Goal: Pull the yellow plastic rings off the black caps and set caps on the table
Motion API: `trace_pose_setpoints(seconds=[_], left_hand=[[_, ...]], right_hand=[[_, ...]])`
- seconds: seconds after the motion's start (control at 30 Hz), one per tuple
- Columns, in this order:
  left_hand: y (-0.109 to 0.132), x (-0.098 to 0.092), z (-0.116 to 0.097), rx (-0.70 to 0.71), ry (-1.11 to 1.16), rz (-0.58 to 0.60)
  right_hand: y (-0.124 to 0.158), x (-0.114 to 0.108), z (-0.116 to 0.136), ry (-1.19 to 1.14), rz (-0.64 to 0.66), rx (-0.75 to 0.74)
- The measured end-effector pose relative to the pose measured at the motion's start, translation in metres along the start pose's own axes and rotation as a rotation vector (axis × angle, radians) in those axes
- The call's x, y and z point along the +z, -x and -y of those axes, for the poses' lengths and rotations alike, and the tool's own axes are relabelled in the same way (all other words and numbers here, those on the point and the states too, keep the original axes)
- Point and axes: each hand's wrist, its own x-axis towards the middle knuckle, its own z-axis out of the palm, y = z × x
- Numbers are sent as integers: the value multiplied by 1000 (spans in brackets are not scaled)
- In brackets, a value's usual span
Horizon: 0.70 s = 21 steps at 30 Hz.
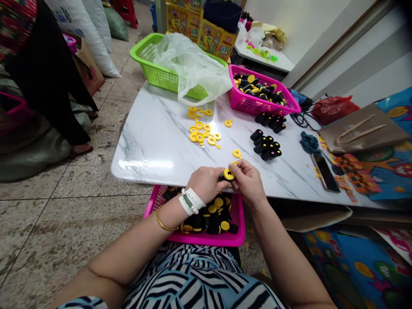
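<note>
My left hand (206, 182) is closed around a small black cylinder (221, 177) at the table's front edge. A yellow ring piece (229, 174) sits at the cylinder's end, with my right hand (248, 179) pinching it by its side. Whether the ring is fixed to the cylinder or only touching, I cannot tell. Just beyond my fingers lies a loose yellow ring with a stem (237, 153). More such yellow rings (199, 136) are scattered farther up the table. Several black cylinders (266, 146) stand or lie grouped to the right.
Below my hands, a pink basket (238, 240) holds black and yellow pieces. Another pink basket (238, 101) and a green basket (144, 66) with a plastic bag (196, 64) stand at the back. A phone (325, 174) lies right. Someone stands at left.
</note>
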Motion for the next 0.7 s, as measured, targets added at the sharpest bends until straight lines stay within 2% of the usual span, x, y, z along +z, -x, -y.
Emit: trace_pose_setpoints(seconds=[0.23,0.57,0.7], left_hand=[[-2,-3,-2,-56,44,36],[-2,0,-1,-42,80,39],[-3,-5,-2,-54,111,31]], right_hand=[[3,-3,-3,65,11,-31],[3,-3,-3,110,11,-34],[3,-2,-2,127,23,-31]])
